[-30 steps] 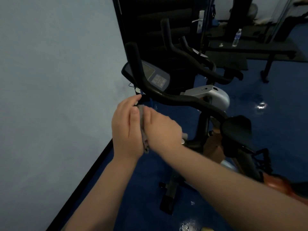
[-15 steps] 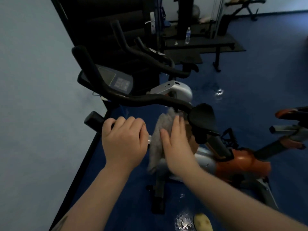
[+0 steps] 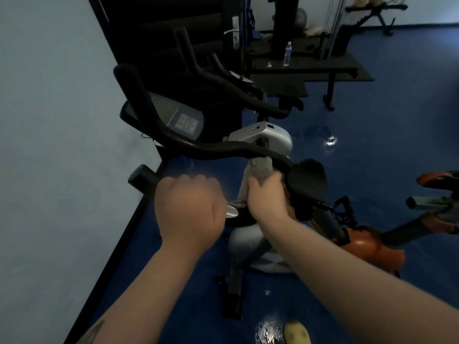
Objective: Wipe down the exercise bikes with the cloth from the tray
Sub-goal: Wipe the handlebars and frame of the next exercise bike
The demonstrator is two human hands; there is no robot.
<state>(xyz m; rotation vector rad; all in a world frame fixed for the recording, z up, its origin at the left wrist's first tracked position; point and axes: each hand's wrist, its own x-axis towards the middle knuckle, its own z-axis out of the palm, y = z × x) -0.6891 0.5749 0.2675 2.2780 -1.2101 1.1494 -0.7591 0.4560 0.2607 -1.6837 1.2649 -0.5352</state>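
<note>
A black-and-silver exercise bike (image 3: 258,239) stands in front of me with curved black handlebars (image 3: 218,147) and a console (image 3: 178,117). My left hand (image 3: 188,209) is closed around the near handlebar grip (image 3: 141,177). My right hand (image 3: 268,199) grips a grey cloth (image 3: 258,170) and presses it against the right part of the handlebar, beside a black elbow pad (image 3: 308,177). A second bike (image 3: 248,95) stands behind the first.
A pale wall (image 3: 62,145) runs along the left. An orange bike (image 3: 372,247) sits at the right. A bench (image 3: 310,70) with a water bottle (image 3: 287,53) stands at the back on the blue floor (image 3: 385,120). My shoe (image 3: 296,332) shows at the bottom.
My hands, together on the cloth near the console a second ago, have separated. The left took the near grip; the right carried the cloth to the right part of the handlebar and closed on it.
</note>
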